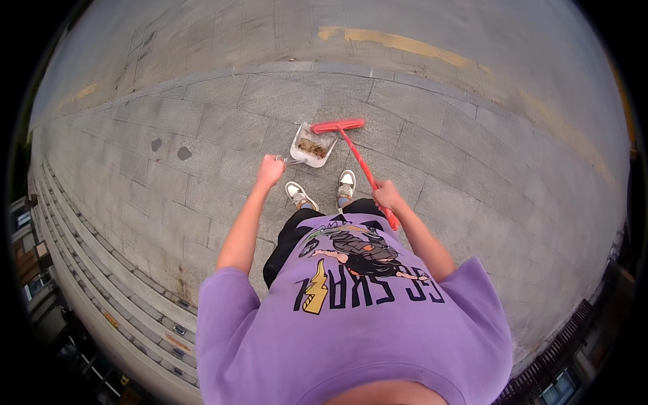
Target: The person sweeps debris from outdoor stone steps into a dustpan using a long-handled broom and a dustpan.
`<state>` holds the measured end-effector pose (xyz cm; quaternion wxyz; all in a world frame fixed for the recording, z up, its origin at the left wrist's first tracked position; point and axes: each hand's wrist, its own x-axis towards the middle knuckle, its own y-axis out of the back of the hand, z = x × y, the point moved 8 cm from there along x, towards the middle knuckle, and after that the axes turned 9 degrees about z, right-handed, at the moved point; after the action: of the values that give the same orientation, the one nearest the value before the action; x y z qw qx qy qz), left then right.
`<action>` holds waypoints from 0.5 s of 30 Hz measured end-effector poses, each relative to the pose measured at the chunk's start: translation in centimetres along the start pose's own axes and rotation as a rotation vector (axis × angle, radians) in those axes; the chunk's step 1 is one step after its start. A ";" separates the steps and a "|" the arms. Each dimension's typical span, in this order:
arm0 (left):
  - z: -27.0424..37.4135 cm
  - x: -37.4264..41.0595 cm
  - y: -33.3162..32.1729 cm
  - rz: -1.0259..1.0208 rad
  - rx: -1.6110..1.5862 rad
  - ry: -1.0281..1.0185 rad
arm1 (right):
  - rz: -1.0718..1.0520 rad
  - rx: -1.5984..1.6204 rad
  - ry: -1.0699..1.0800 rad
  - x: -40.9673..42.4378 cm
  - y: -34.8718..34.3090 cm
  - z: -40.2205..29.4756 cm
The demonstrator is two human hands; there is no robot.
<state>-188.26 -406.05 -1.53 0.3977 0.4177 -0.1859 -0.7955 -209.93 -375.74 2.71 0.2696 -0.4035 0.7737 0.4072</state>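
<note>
My left hand (271, 170) grips the handle of a white dustpan (318, 162) in front of my feet. Brown debris, perhaps dry leaves (312, 148), lies inside the pan near its toothed back edge. In my right hand (387, 195) is the red shaft of a broom (360, 159), its top end slanting back beside my shirt. The red broom head (338, 125) lies across the far right corner of the dustpan's mouth. Whether its bristles touch the pan or the paving is hidden from above.
Grey stone paving (243, 131) surrounds me, with two dark patches (184, 153) to the left. A kerb line (304, 67) crosses ahead, and beyond it runs a road with worn yellow paint (405, 44). Stone steps (126, 288) line the left side. My sneakers (347, 183) stand just behind the dustpan.
</note>
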 end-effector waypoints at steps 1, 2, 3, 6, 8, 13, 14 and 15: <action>-0.1 0.2 -0.1 -0.013 -0.011 0.012 | 0.005 0.085 -0.013 -0.5 0.6 0.0; -0.2 0.3 -0.4 -0.026 -0.023 0.025 | 0.013 0.124 -0.020 -1.3 1.2 0.2; 0.2 0.1 -0.4 -0.037 -0.017 0.031 | 0.017 0.167 -0.028 -2.6 1.3 -0.2; 0.5 -0.2 -0.4 -0.045 0.004 0.019 | 0.031 0.126 -0.001 -4.3 0.8 -1.0; 0.1 0.1 -0.3 -0.023 0.029 -0.037 | 0.057 0.001 0.032 -5.0 0.0 -2.1; 0.4 0.2 0.6 -0.083 0.010 -0.073 | 0.254 -0.382 0.289 -3.4 -2.7 -3.3; 0.1 0.5 0.8 -0.079 0.012 -0.103 | 0.278 -0.427 0.320 -3.4 -3.7 -3.2; -0.4 0.9 0.8 -0.096 0.017 -0.119 | 0.305 -0.474 0.352 -3.5 -4.8 -3.6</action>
<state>-187.84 -407.25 -1.68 0.3440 0.3814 -0.1957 -0.8354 -204.32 -379.03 5.27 -0.0335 -0.3987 0.7435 0.5358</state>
